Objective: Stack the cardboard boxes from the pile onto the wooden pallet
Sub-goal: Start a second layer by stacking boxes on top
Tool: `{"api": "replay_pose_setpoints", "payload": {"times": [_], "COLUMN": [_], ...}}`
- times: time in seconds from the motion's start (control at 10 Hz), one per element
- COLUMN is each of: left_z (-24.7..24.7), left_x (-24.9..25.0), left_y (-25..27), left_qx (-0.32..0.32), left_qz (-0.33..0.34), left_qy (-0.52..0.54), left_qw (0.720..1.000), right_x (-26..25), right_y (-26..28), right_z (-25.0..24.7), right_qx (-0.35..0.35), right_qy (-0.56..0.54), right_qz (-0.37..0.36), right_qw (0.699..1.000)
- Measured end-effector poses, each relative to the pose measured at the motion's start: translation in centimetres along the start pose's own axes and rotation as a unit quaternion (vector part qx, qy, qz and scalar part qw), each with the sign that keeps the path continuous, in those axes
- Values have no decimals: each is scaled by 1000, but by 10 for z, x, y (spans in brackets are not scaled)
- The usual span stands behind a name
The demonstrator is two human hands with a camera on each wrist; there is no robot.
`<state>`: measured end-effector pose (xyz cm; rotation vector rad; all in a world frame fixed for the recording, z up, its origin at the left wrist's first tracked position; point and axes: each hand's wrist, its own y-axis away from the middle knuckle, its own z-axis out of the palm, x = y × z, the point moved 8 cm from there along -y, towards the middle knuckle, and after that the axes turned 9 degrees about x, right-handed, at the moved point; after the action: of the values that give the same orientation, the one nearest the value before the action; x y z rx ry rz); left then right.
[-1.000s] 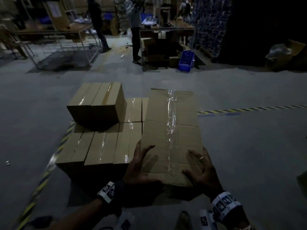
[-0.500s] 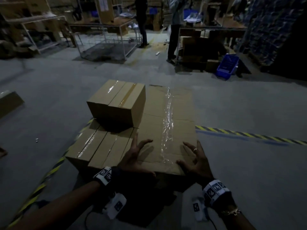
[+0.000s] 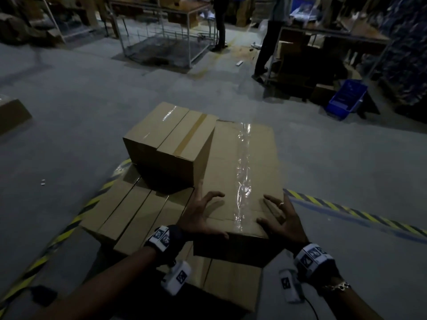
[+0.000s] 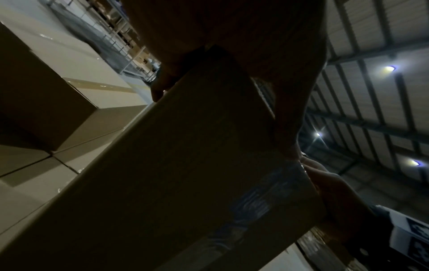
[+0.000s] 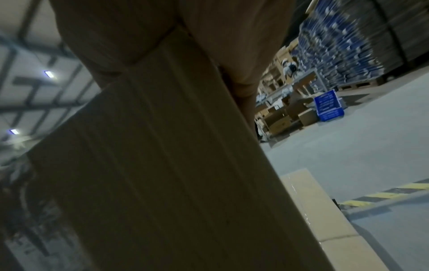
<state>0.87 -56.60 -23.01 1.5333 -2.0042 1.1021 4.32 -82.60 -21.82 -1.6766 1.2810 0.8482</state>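
Observation:
A long cardboard box (image 3: 242,172) with clear tape down its top lies on the right side of the stack, its near end between my hands. My left hand (image 3: 203,213) grips its near left corner and my right hand (image 3: 279,218) grips its near right corner, fingers curled onto the top face. It sits right beside a second-layer box (image 3: 168,144), which rests on a bottom layer of boxes (image 3: 129,211). In the left wrist view the box (image 4: 185,174) fills the frame; in the right wrist view the box (image 5: 162,165) does too. The pallet is hidden.
Yellow-black floor tape (image 3: 346,211) runs past the stack on both sides. A blue crate (image 3: 346,100) stands at the back right near a work table. Two people (image 3: 268,42) stand far back beside a metal cart (image 3: 166,38). Another box (image 3: 11,114) lies at the far left.
I have stepped closer, and the box in my hands has slid forward and left until it lies against the second-layer box. Both hands keep their grip on the near corners.

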Motion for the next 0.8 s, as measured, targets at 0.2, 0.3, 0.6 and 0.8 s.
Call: {"api": "replay_pose_setpoints", "payload": {"times": [0.2,0.3,0.6,0.8], "left_z": [-3,-8,52,116], "left_x": [-84,-108,-220,-297], "left_y": [-87,-123,-194,-217], "left_qx": [-39,-43,-121,-124], "left_qz": [-41,-51,-84,-155], "left_qy": [7,18,-30,-45], "left_qw": [998,998,989,979], "right_x": [33,52,128,228], "right_y": [-105,-141,-230,-269], "right_z": [51,70,120,154], "right_qx": [-12,-9,-24,-59], "right_qy": [15,7,-20,-53], "right_qz": [70,87,89,98], "right_qw": [997,996,996,992]}}
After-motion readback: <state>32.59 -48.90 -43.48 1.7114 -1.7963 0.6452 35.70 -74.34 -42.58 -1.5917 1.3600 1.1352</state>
